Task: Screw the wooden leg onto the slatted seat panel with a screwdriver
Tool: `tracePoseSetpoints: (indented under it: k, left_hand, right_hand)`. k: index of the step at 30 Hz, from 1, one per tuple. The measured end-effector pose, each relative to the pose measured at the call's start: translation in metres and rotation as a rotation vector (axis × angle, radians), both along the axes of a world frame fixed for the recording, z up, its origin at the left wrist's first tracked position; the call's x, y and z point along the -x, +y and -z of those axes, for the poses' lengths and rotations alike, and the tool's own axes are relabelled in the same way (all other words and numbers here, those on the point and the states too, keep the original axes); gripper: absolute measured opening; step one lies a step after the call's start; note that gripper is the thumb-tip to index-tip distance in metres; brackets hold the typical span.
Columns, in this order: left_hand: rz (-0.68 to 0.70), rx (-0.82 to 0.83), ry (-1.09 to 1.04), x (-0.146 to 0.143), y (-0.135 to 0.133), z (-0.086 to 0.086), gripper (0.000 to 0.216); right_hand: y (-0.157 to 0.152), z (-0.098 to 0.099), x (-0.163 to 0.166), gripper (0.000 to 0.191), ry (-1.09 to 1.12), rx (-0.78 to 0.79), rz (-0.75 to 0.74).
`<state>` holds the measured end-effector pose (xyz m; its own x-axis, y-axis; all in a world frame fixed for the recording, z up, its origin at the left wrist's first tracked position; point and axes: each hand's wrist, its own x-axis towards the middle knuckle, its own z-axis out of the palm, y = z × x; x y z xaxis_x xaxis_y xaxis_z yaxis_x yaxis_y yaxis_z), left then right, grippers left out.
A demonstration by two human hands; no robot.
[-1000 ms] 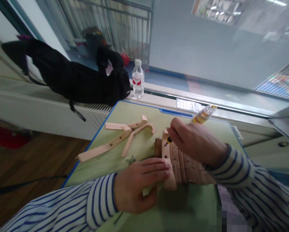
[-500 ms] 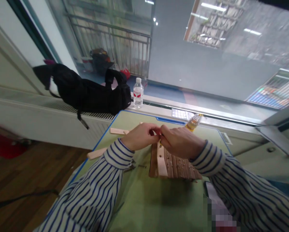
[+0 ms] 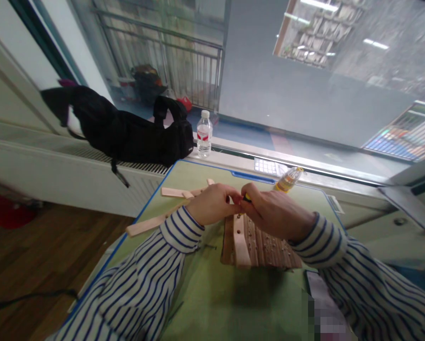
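My left hand (image 3: 215, 203) is closed in a pinch, its fingertips meeting those of my right hand; whatever lies between them is hidden. My right hand (image 3: 278, 213) is closed around a small yellow-and-black tool (image 3: 247, 197), mostly covered by the fingers. Both hands are just above a pale wooden strip (image 3: 241, 248) with dark round screw heads or holes along it. This strip lies along the left part of a brown ridged block (image 3: 271, 248), dotted with many small points. A small dark screw-like piece (image 3: 210, 246) lies left of the block.
More wooden strips (image 3: 146, 226) lie joined at the table's left. The green table (image 3: 205, 298) has a blue edge. A bottle with yellow contents (image 3: 287, 181) is behind my right hand. A water bottle (image 3: 204, 135) and black bag (image 3: 137, 135) are on the sill. A phone-like object (image 3: 326, 293) lies right.
The view has shifted slightly. My right hand has turned a little, and more of the yellow-and-black tool shows between its fingers. Both hands remain together above the strip.
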<state>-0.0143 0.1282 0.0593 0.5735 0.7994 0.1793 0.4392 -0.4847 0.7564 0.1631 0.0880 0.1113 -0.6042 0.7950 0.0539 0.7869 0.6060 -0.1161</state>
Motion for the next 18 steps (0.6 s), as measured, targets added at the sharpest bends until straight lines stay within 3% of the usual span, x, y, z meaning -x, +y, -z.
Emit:
tracePoseSetpoints:
  k: [8, 18]
  left_hand:
    - [0.017, 0.002, -0.049, -0.002, -0.003, -0.004, 0.020]
    - [0.019, 0.066, -0.071, -0.004, -0.002, 0.001, 0.021]
  right_hand:
    - [0.004, -0.024, -0.013, 0.030, -0.016, 0.031, -0.123]
    - [0.009, -0.013, -0.014, 0.019, 0.005, 0.041, -0.134]
